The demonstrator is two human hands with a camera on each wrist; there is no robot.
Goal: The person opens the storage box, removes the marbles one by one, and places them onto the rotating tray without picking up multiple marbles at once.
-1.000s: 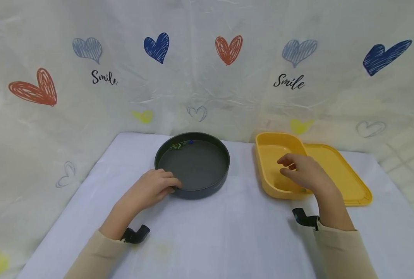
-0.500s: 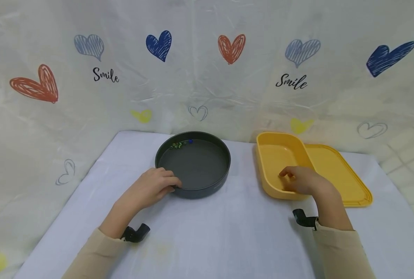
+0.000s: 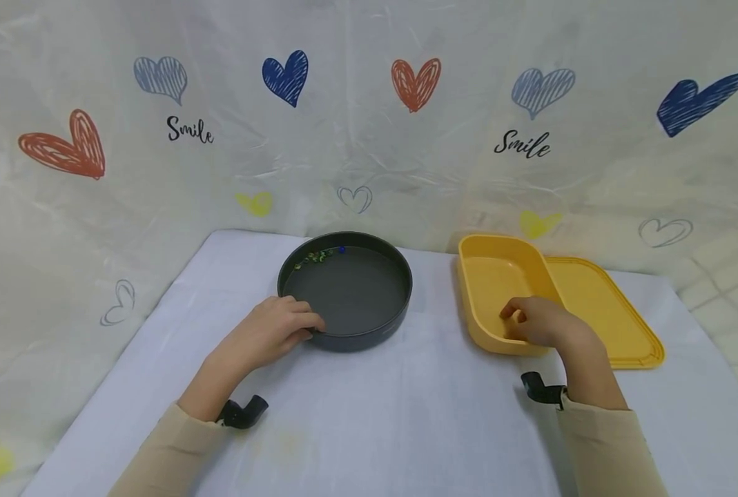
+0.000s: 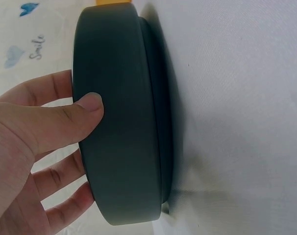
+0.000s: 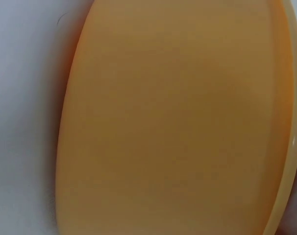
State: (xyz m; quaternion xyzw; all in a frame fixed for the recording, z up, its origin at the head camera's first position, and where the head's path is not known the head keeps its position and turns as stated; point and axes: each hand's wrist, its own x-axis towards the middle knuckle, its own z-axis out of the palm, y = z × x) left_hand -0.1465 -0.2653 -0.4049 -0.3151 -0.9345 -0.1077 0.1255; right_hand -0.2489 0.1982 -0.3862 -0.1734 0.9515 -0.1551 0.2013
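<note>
Hearts and "Smile" cover the backdrop behind the white tabletop (image 3: 406,414). My left hand (image 3: 269,335) grips the dark round pan (image 3: 350,293) mid-tabletop, beads (image 3: 319,257) lying inside it. My right hand (image 3: 539,323) curls into the yellow box (image 3: 489,276) toward the right edge; whether it pinches anything I cannot tell.

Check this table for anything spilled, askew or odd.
Nothing stands out. The dark round pan sits flat, small beads inside its far rim. The yellow container stands partly on the yellow lid.

I see a matt dark round pan (image 3: 345,293), perhaps metal. The yellow container (image 3: 496,276) looks smooth plastic. The backdrop sheet (image 3: 369,152) is glossy, crinkled film.
</note>
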